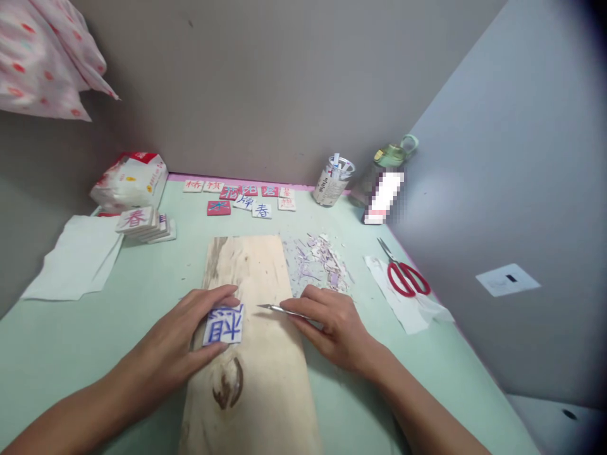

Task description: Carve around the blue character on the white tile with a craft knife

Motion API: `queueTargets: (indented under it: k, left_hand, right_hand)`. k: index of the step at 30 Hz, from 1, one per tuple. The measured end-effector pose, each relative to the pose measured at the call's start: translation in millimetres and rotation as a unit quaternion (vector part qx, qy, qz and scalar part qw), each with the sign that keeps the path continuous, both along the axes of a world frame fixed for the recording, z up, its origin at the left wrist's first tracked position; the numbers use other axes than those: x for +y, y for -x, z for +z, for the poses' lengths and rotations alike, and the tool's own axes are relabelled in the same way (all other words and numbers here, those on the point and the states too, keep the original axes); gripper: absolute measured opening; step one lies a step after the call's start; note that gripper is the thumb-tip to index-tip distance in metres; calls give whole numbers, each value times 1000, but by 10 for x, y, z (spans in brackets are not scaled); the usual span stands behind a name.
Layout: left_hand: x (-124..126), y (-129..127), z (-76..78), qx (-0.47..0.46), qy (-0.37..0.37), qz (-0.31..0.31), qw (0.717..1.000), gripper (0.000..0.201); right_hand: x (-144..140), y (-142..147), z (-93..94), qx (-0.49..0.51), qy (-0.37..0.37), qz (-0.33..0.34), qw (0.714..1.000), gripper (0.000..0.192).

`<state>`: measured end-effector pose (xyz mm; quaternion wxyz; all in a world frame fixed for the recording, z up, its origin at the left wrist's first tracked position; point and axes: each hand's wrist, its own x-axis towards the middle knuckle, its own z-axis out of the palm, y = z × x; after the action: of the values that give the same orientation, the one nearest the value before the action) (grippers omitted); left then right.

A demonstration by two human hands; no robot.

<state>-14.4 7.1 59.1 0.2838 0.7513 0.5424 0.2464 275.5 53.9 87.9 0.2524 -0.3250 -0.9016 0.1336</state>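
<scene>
Judging by its look, the small tile with the blue character is light, stiff and likely to skid, so I pin it flat on the wooden board under my left hand, fingers pressing its edges. My right hand, just beside it, is closed around a thin craft knife pointing at the tile, shavings lying beyond on the worktop.

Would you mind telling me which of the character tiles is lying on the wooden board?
Only the blue-character tile under the left hand lies on the wooden board. The others sit in rows at the table's far edge or stacked at left.
</scene>
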Motion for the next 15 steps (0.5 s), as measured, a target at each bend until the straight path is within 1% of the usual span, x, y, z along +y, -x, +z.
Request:
queueTargets:
  k: [1,3,7,10,15]
  left_hand:
    - [-12,-2,-39,-3,7,5,1000,57]
    - [-24,10,-82,2,-2,12,1000,59]
    - [-20,58,-81,28,-22,18,999,62]
    - [-11,67,-75,31,-23,20,999,62]
    - [-2,48,-97,38,-18,30,999,64]
  right_hand:
    - [-8,14,-1,0,13,10,1000,22]
    - [-21,42,-7,-9,35,33,999,22]
    - [-38,85,-32,-34,60,61,996,25]
    - [-52,109,-54,-46,57,66,995,25]
    - [-81,157,-81,-50,28,72,996,24]
